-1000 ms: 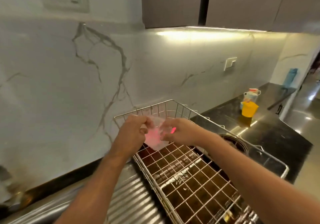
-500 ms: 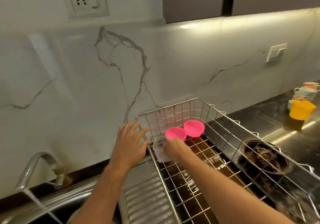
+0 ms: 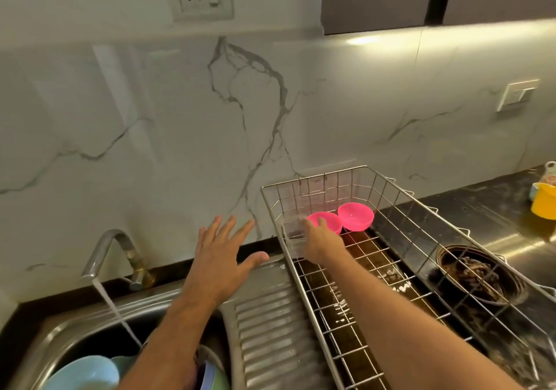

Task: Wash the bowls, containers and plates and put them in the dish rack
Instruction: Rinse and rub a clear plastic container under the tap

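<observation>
Left hand (image 3: 221,257) stays spread; right hand (image 3: 320,240) still touches clear container (image 3: 293,234).

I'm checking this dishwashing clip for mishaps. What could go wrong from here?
The clear plastic container under the right hand sits against the wire dish rack wall beside two pink plastic bowls; being light, it might tip. The steel tap runs unattended onto dishes in the sink, which may splash.

The dish rack (image 3: 400,257) stands on the table (image 3: 493,209), right of the sink (image 3: 60,338). Two bowls (image 3: 355,216) sit side by side at its far end, a container (image 3: 293,236) in its far-left corner. The tap (image 3: 111,254) rises behind the sink.
</observation>
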